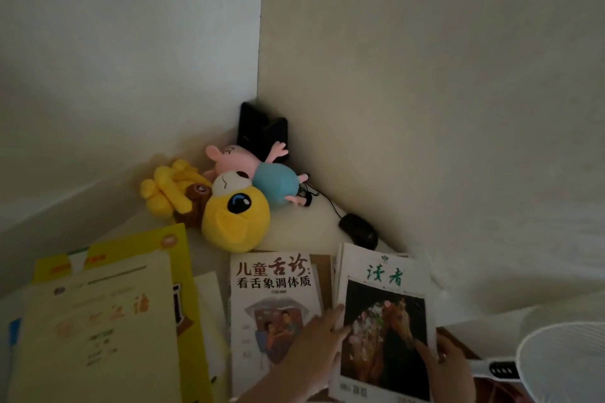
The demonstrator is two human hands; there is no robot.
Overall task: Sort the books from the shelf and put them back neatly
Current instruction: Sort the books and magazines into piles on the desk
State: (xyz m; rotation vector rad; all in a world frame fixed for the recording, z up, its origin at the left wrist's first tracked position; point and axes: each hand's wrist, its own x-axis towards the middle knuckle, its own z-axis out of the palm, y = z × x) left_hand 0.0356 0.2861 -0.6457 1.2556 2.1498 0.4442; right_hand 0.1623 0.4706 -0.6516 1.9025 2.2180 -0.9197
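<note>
- Head view, books: a white-covered magazine with green title characters and a dark horse photograph [383, 321] lies flat at 5 o'clock on top of a thin pile. Just beside it at 6 o'clock lies a white paperback with a black-and-brown title and a family drawing [275, 301]. At 8 o'clock a pale yellow paper booklet [98, 330] covers a bright yellow book [176, 249].
- Head view, hands: the left hand [314, 350] lies across the paperback's lower right corner with straight fingers. Its tips touch the magazine's left edge and it holds nothing. The right hand [451, 366] sits at the magazine's right edge with one digit on the cover; whether the others reach underneath cannot be told.
- A sideways push from the left could slide only the top cover off the pile beneath, leaving it skewed.
- The left palm rests on the paperback, so moving that hand may drag it askew.
- A white mesh racket with a plastic handle [563, 357] at 4 o'clock lies just beside the right wrist and could be knocked.
- Toward 12 o'clock, a round yellow plush toy [235, 216] touches the paperback's top edge and a black corded computer mouse [358, 231] sits near the magazine's. Pushing the books back would shove both.
</note>
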